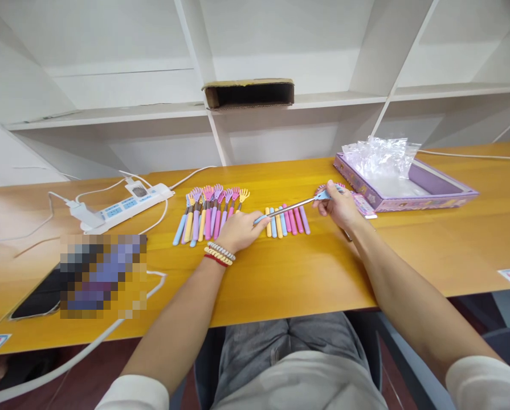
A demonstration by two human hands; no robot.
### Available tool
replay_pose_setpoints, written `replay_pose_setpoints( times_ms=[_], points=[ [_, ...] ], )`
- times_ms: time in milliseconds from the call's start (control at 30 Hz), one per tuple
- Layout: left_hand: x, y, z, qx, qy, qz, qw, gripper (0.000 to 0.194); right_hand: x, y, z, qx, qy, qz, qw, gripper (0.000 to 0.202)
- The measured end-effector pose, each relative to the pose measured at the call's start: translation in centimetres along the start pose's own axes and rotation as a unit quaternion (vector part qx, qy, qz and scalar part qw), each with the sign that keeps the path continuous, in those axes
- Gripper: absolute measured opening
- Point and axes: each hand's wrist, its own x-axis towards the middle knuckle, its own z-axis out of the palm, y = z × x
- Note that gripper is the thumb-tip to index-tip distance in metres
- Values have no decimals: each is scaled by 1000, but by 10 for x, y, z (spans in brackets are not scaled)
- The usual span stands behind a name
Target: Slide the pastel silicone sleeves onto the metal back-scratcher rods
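Note:
A telescopic back scratcher (291,206) with a blue handle and a blue head is drawn out, its metal rod bare between my hands. My left hand (240,230), with bracelets at the wrist, is closed on the handle end. At the other end, my right hand (343,208) pinches the blue head, partly covering it. Left of my left hand lies a group of back scratchers (209,213) with pink, purple, yellow and blue claw heads. Between my hands is a row of coloured handles (295,220). Small pink pieces lie behind my right hand, mostly hidden.
A purple box tray (425,203) holding clear plastic bags (383,159) stands at the right. On the left are a white power strip (129,208) with cables, and a phone (39,293) beside a blurred patch. An open cardboard box (249,94) sits on the shelf behind.

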Motion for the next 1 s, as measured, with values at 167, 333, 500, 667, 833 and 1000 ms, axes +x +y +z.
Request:
replay_pose_setpoints(
  times_ms=[167, 333, 500, 667, 833, 1000],
  points=[
    [1, 5, -1, -15, -8, 3, 1000, 48, -1, 2, 4, 1, -2, -10, 1000, 47],
    [0, 6, 0, -16, -8, 1, 1000, 48, -5, 3, 10, 7, -11, -6, 1000, 48],
    [0, 7, 2, -17, -11, 0, 1000, 48, -7, 5, 16, 12, -26, -2, 1000, 50],
    [0, 9, 2, -18, -11, 0, 1000, 49, -8, 8, 19, 24, -36, -7, 999, 52],
    [0, 10, 1, -28, -14, -6, 999, 48, -11, 7, 24, 27, -41, -10, 999, 52],
    [0, 13, 2, -57, -16, -12, 998, 46, -12, 10, 27, 29, -36, -8, 999, 50]
  ],
)
